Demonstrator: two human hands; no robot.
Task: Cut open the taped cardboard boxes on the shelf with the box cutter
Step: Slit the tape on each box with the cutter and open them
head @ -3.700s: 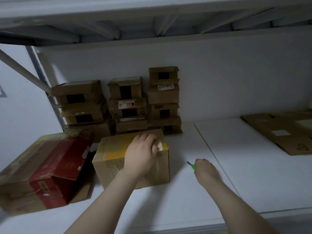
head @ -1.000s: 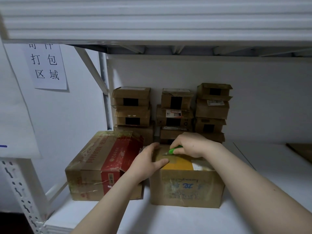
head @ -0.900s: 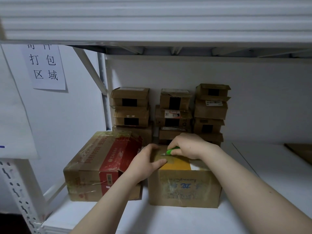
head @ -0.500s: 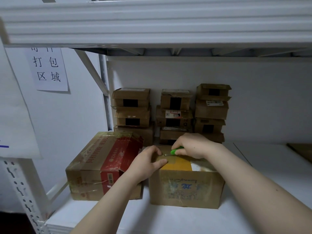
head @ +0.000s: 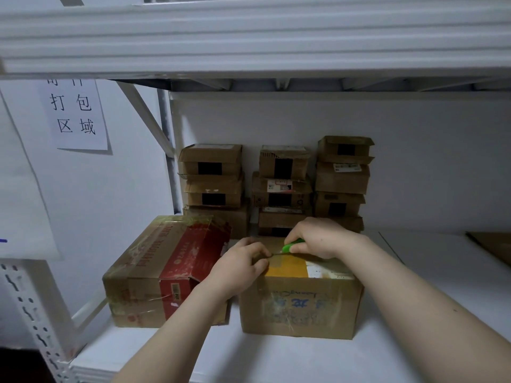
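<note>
Head camera looks at a white metal shelf [head: 431, 275]. On it, near the front, stands a brown taped cardboard box with a yellow patch on top [head: 301, 302]. The left hand [head: 239, 270] lies at its top left corner, with the fingers curled over the edge and holding the box. The right hand [head: 322, 239] is on the top, a little farther back, and its fingers are closed around a green box cutter [head: 292, 246]. The thin blade points left, toward the left hand, low over the tape.

The box front has blue handwriting, too blurred to read, and a small white label sits on the top at the right. Just left stands a red and brown cardboard box [head: 154, 272] with print that I cannot read. Far behind are three stacks of small cardboard boxes [head: 279, 189]. On the left wall a white paper sign [head: 76, 117] reads 打包 and 区域.
</note>
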